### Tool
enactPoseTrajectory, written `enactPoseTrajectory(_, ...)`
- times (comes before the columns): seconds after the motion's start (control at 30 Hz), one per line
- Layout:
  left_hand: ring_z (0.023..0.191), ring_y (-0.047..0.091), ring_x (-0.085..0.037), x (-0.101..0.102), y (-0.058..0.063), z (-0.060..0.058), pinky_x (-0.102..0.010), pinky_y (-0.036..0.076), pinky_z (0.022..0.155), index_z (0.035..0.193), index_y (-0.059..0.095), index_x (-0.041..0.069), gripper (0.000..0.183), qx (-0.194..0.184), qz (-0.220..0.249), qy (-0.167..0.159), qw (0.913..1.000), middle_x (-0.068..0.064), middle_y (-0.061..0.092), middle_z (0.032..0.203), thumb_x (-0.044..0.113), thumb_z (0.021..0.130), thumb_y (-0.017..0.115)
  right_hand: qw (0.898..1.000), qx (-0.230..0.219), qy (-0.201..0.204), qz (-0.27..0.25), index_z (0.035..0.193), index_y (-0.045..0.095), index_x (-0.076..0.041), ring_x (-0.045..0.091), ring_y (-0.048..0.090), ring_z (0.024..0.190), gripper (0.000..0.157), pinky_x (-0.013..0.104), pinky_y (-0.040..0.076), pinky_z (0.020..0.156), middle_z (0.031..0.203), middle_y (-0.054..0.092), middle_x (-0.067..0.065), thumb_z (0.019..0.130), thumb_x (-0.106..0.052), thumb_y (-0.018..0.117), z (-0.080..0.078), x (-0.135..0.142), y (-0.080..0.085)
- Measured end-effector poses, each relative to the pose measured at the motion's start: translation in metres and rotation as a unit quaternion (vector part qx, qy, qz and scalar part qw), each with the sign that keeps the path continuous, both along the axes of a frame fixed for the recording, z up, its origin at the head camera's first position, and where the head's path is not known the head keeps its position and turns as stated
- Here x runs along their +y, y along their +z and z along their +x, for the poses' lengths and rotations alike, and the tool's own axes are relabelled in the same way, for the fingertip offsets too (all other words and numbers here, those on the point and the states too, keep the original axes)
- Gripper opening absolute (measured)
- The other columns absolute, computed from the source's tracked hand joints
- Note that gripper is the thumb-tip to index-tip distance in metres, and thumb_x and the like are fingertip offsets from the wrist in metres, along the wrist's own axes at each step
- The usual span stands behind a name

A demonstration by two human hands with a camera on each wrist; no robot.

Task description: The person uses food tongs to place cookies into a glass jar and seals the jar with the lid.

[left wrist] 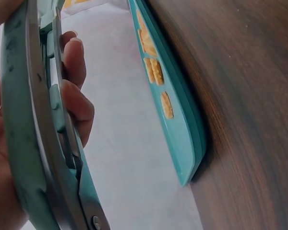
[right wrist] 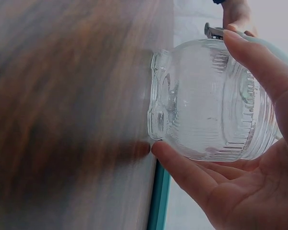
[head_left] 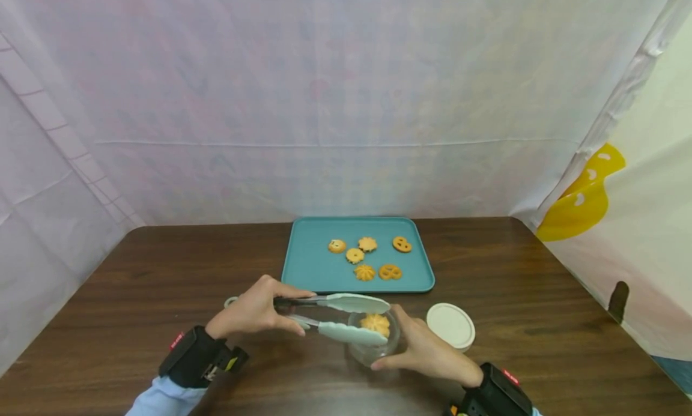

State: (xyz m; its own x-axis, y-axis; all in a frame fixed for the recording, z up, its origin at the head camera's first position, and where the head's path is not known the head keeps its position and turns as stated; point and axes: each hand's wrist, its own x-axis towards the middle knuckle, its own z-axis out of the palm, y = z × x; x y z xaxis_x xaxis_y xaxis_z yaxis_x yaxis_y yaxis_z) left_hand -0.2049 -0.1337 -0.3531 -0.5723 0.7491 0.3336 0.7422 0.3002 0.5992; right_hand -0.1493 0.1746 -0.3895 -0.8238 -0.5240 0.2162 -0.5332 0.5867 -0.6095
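My left hand (head_left: pixel 255 311) grips a pair of tongs (head_left: pixel 354 333) with pale green tips, its fingers curled round the handles in the left wrist view. The tips spread over the mouth of a clear glass jar (right wrist: pixel 201 100), and a flower-shaped cookie (head_left: pixel 375 324) shows between them at the mouth. With thumb and fingers round its side, my right hand (head_left: pixel 424 350) holds the jar upright at the table. Behind the jar lies a teal tray (head_left: pixel 308 272) bearing several cookies, among them a pretzel-shaped one (head_left: pixel 390 272) and a round one (head_left: pixel 354 256).
A white round lid (head_left: pixel 451 326) lies on the brown wooden table (head_left: pixel 205 254), just right of the right hand. White cloth (head_left: pixel 324 104) hangs behind the table and along its sides, with a yellow shape (head_left: pixel 581 206) on the right one.
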Motion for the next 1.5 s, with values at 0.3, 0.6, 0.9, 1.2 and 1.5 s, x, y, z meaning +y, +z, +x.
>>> enactPoseTrajectory(0.3,0.050,0.036,-0.005,-0.001,0.002,0.000,-0.027,0.028,0.044,0.115,0.060,0.004,0.060,-0.013,-0.005,0.005,0.9999,-0.001,0.065,0.066,0.037,0.067,0.073,1.000,-0.007,0.007,-0.018,0.123,0.038,-0.012,0.018,0.059,0.092,0.075,0.040,0.050,0.075,0.102,0.066,0.008,0.066,-0.051,0.069,-0.001,-0.001,-0.001)
enactPoseTrajectory(0.6,0.049,0.035,-0.004,-0.001,0.000,-0.004,-0.024,0.025,0.044,0.117,0.060,0.007,0.062,-0.025,-0.020,0.024,0.9992,0.002,0.062,0.065,0.040,0.066,0.073,1.000,-0.004,0.009,-0.023,0.127,0.035,-0.018,0.018,0.059,0.093,0.077,0.041,0.050,0.076,0.106,0.065,0.009,0.066,-0.050,0.070,-0.006,0.000,-0.001)
enactPoseTrajectory(0.9,0.051,0.042,-0.006,0.001,0.002,-0.005,-0.024,0.029,0.045,0.118,0.059,0.007,0.065,-0.060,-0.029,0.041,0.9969,0.001,0.062,0.063,0.042,0.065,0.073,0.999,-0.039,0.002,-0.017,0.129,0.033,-0.017,0.019,0.057,0.096,0.080,0.044,0.048,0.079,0.113,0.061,0.011,0.066,-0.050,0.070,-0.011,0.002,0.001)
enactPoseTrajectory(1.2,0.057,0.051,-0.009,-0.002,0.003,-0.007,-0.027,0.037,0.049,0.119,0.058,0.008,0.066,-0.058,-0.019,0.060,0.9963,-0.002,0.065,0.070,0.043,0.065,0.072,0.999,-0.047,0.002,-0.024,0.128,0.034,-0.010,0.023,0.056,0.099,0.081,0.047,0.047,0.081,0.112,0.061,0.014,0.067,-0.049,0.070,-0.011,0.002,0.002)
enactPoseTrajectory(1.5,0.056,0.049,-0.015,-0.014,0.010,-0.020,-0.030,0.034,0.047,0.122,0.055,0.003,0.071,-0.037,0.022,0.228,0.9726,-0.008,0.065,0.071,0.039,0.064,0.075,0.999,-0.036,-0.009,-0.034,0.124,0.036,-0.007,0.022,0.058,0.097,0.079,0.044,0.048,0.079,0.108,0.063,0.013,0.067,-0.049,0.070,-0.008,0.000,0.002)
